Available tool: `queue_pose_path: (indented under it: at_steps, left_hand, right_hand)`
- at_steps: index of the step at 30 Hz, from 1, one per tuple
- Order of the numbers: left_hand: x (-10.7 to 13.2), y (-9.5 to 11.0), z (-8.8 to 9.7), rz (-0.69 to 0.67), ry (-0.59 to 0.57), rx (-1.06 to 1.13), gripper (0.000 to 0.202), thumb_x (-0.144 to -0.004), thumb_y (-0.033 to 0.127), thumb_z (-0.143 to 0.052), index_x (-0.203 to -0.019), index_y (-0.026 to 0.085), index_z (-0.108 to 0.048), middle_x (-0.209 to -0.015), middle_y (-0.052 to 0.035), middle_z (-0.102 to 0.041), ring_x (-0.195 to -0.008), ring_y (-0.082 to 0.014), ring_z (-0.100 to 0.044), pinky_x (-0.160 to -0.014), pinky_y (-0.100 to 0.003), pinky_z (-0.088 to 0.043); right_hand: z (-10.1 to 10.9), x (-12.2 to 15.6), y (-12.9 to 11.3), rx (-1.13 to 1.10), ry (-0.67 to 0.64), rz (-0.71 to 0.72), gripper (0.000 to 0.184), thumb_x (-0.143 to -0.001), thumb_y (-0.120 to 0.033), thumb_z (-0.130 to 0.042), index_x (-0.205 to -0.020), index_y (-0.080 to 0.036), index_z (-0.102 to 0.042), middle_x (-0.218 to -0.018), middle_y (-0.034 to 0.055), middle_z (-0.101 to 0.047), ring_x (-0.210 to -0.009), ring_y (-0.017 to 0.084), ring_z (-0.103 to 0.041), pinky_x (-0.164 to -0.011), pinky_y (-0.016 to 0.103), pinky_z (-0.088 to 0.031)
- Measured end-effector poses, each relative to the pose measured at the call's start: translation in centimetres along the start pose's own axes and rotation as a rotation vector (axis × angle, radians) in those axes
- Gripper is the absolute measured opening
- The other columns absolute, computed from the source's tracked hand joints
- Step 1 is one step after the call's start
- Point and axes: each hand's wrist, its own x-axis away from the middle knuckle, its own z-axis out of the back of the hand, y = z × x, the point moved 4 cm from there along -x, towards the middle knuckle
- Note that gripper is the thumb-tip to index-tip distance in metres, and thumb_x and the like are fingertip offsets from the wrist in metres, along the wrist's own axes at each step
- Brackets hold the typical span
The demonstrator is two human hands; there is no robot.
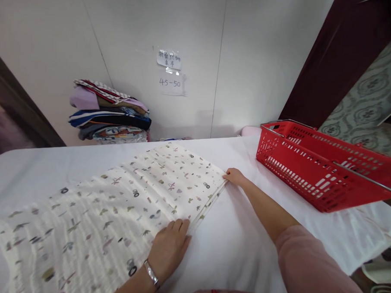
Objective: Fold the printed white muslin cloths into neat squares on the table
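Note:
A white cloth [120, 210] with a small leaf and flower print lies spread across the white-covered table, creased on its left part and layered along its right edge. My right hand [235, 176] pinches the cloth's far right corner. Nearer to me, my left hand [170, 247], with a silver bracelet at the wrist, grips the layered near edge; its thumb is under the edge and its fingers lie on top.
To the right stands a red perforated plastic basket [290, 172] with metal handles. A stack of folded fabrics [113, 113] rises at the back left by the wall. Handwritten paper signs [171, 83] are taped to the wall.

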Motion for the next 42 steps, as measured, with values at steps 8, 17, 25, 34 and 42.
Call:
queue_pose_path:
  at_steps: [8,17,25,34,42]
  left_hand:
    - [1.9,0.0,0.2,0.011,0.026,0.022,0.045,-0.078,0.014,-0.043,-0.123,0.022,-0.045,-0.116,-0.0071,-0.054,-0.104,-0.0214,-0.049,-0.084,-0.035,-0.042]
    - [12.3,-5.3,-0.2,0.069,0.032,0.009,0.054,-0.075,0.011,-0.041,-0.124,0.031,-0.045,-0.123,-0.0006,-0.054,-0.108,-0.0180,-0.051,-0.092,-0.030,-0.040]
    - [21.9,-7.2,0.4,0.350,0.141,-0.095,0.045,-0.079,0.020,-0.047,-0.121,0.035,-0.047,-0.121,0.0014,-0.056,-0.109,-0.0190,-0.052,-0.093,-0.031,-0.042]
    - [26.2,-8.2,0.9,0.808,0.308,0.142,0.035,-0.076,0.021,-0.042,-0.107,0.032,-0.054,-0.112,0.0002,-0.058,-0.096,-0.0179,-0.059,-0.082,-0.028,-0.049]
    - [24.8,-7.2,-0.5,1.346,0.488,1.075,0.061,-0.065,0.060,-0.043,-0.109,0.018,-0.039,-0.048,0.0065,-0.048,-0.037,-0.0144,-0.049,-0.032,-0.022,-0.035]
  right_hand:
    - [-0.1,0.5,0.3,-0.298,0.014,-0.086,0.006,-0.067,-0.020,-0.056,-0.071,-0.015,-0.055,-0.065,0.0009,-0.059,-0.059,0.012,-0.057,-0.052,0.020,-0.041]
    - [-0.5,1.6,0.7,-0.541,-0.070,-0.137,0.015,-0.066,-0.023,-0.058,-0.079,-0.015,-0.057,-0.059,-0.0012,-0.059,-0.050,0.010,-0.056,-0.045,0.019,-0.045]
    - [-1.8,0.4,2.8,-0.592,-0.134,-0.141,0.022,-0.062,-0.031,-0.063,-0.079,-0.018,-0.060,-0.055,-0.0004,-0.059,-0.048,0.013,-0.055,-0.044,0.021,-0.044]
    - [-2.1,-0.2,3.7,-0.572,-0.178,-0.138,0.021,-0.058,-0.037,-0.065,-0.074,-0.023,-0.061,-0.061,0.0039,-0.063,-0.055,0.018,-0.060,-0.050,0.025,-0.050]
    - [-2.7,-0.7,3.4,-0.533,-0.276,-0.105,0.022,-0.057,-0.045,-0.065,-0.064,-0.024,-0.059,-0.055,0.0036,-0.060,-0.051,0.018,-0.060,-0.051,0.025,-0.051]
